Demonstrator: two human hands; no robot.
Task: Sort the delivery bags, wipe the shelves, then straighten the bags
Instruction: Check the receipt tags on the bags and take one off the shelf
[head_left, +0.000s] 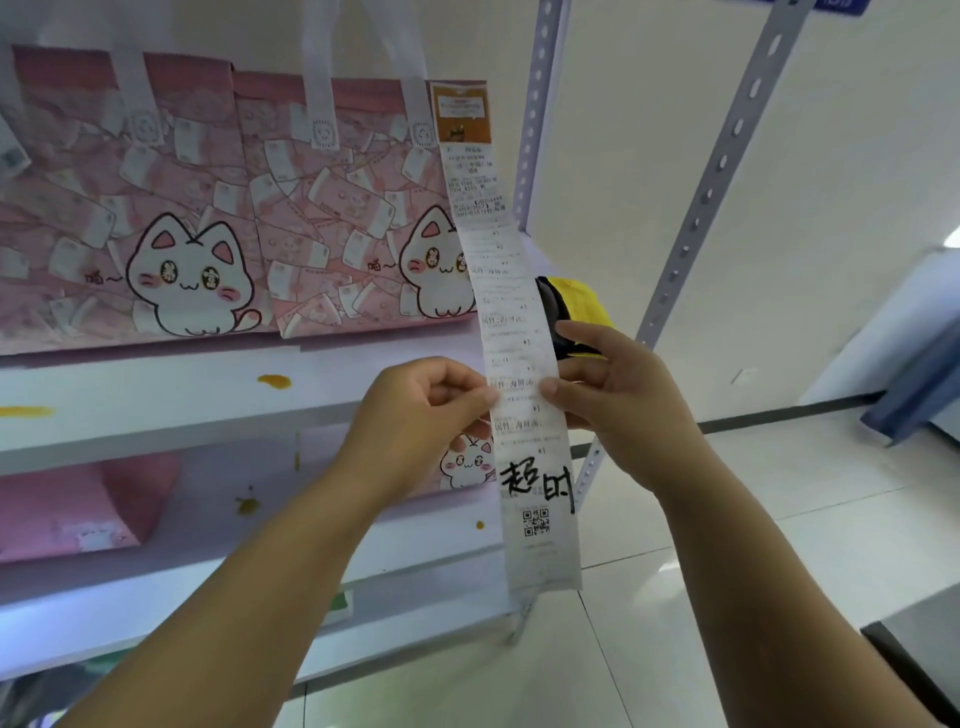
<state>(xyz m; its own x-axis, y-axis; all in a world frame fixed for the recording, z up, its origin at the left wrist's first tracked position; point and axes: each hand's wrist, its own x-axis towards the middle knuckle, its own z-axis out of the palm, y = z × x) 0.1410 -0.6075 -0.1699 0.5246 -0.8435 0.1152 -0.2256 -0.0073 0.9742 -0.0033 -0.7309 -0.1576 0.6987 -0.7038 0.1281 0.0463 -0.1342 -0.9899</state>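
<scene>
The left hand (415, 410) has its fingers (457, 387) curled in, thumb and forefinger pinching the left edge of a long white paper receipt (514, 338). The right hand (623, 389) presses its thumb on the receipt's right edge at the same height, its other fingers folded behind the paper. They lie against a yellow and black object (576, 296) (what it is cannot be made out).

The receipt hangs from the top right corner of the right-hand bag. It has an orange header, printed lines, two large handwritten black characters and a QR code near its lower end.

Two pink cat-print delivery bags with white strap handles stand upright side by side on the upper white shelf (156, 405): the left bag (130, 208) and the right bag (337, 208). On the lower shelf (415, 551) are two more: a pink one (78, 504) at the far left, and a second (467, 462) mostly hidden by the left hand and the receipt.

At least four yellow-orange stains (274, 382) mark the shelves. Two perforated grey metal uprights (727, 156) rise at the right, with the white tiled floor (675, 597) beyond.
</scene>
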